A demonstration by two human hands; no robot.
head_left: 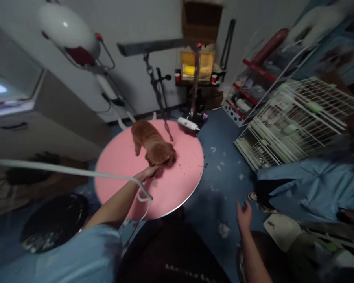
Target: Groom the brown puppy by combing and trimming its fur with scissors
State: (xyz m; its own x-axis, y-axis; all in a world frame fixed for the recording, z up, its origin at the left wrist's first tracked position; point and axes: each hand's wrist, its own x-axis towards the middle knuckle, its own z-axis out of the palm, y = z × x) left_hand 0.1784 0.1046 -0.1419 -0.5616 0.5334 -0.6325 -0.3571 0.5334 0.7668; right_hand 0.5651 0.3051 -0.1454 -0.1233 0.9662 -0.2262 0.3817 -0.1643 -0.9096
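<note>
A small brown curly-haired dog [149,137] is on the round pink table [118,177], its head toward the right. My left hand [149,173] reaches in from below and holds the dog at its front, below the head; the fingertips are partly hidden by fur. Off to the right of the table, above the floor, is my right hand [244,215]. Its thumb and fingers look apart with a dark patch between them, somewhat blurred. A white tube-shaped bottle [188,124] lies at the table's far edge, near a hanging dark strap [168,131].
A grey arm [162,46] spans above the table. A white dryer [67,31] stands back left; a pale hose [76,169] crosses over my left forearm. White wire cages [301,118] and a person in blue [315,184] are right. Hair tufts [223,230] dot the floor.
</note>
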